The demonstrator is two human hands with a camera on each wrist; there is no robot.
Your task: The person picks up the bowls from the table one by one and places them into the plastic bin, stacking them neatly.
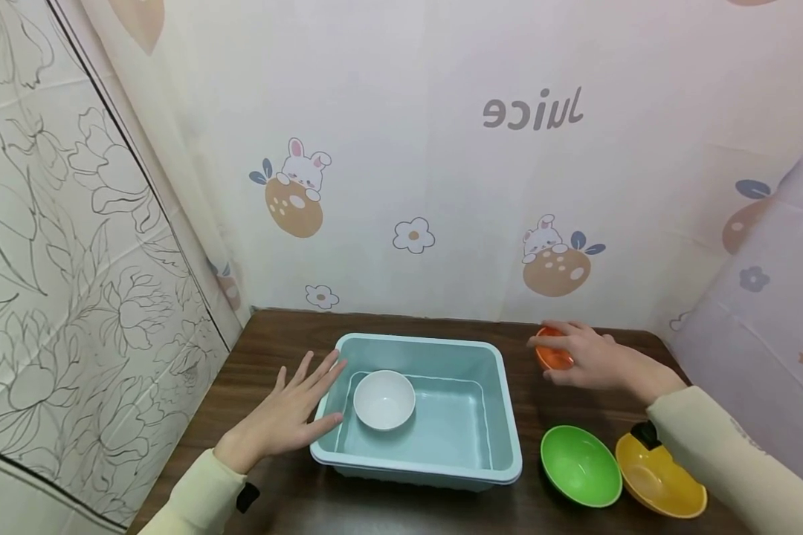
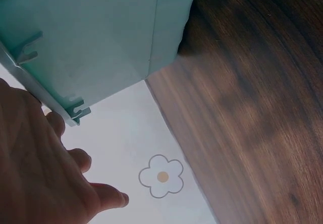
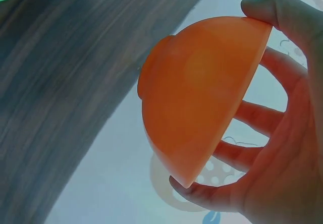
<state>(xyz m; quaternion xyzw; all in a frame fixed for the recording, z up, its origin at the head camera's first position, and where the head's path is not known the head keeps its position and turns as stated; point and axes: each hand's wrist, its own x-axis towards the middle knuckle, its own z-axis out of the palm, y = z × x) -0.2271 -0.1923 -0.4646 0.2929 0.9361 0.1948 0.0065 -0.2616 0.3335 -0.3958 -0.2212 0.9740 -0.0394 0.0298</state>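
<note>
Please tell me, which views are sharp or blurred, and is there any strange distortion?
Head view: sharp, evenly lit, "Juice" lettering mirrored, walls bent by wide lens. Right wrist view: orange bowl sharp, table streaked with blur. Left wrist view: left hand close and soft.

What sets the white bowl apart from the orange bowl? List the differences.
The white plastic bowl sits upright inside the pale teal plastic tub; the orange plastic bowl is outside it, tipped on its side. The right hand grips the orange bowl by its rim; no hand touches the white bowl. Both are small, round and empty.
</note>
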